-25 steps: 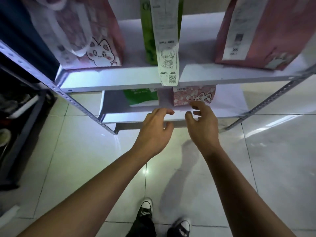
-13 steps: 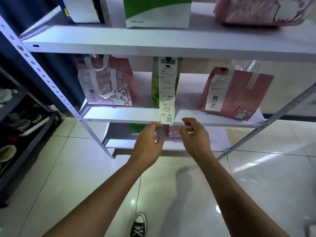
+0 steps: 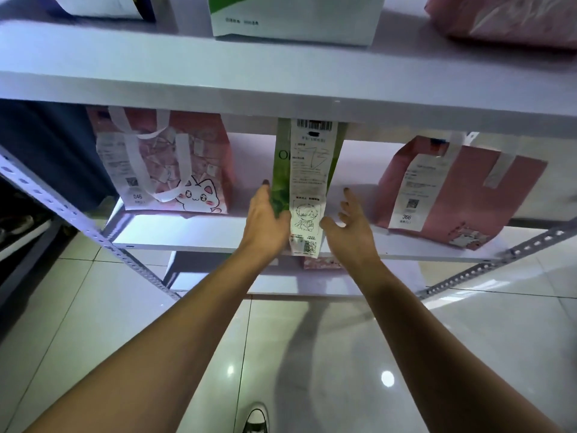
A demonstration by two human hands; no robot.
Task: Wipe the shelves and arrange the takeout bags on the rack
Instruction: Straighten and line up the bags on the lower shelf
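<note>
A narrow green takeout bag [image 3: 280, 173] stands at the middle of the white middle shelf [image 3: 199, 233], with a long white receipt [image 3: 309, 182] hanging down its front. My left hand [image 3: 268, 217] presses against the bag's left side, thumb at the receipt's edge. Just right of the receipt my right hand [image 3: 351, 228] is spread, holding nothing. A pink cat-print bag [image 3: 162, 164] stands on the left of this shelf. A plain pink bag [image 3: 459, 192] numbered 366 stands on the right.
The upper shelf [image 3: 281, 73] carries a green-and-white bag [image 3: 293, 17], a blue-edged bag [image 3: 103, 6] and a pink bag [image 3: 505, 17]. A lower shelf [image 3: 281, 284] sits below. Perforated grey uprights [image 3: 78, 223] frame the rack. A dark rack stands at far left over glossy floor tiles.
Both hands have risen from the lower shelf's edge to the middle shelf. My left hand has come against the green bag; my right hand has spread beside the receipt.
</note>
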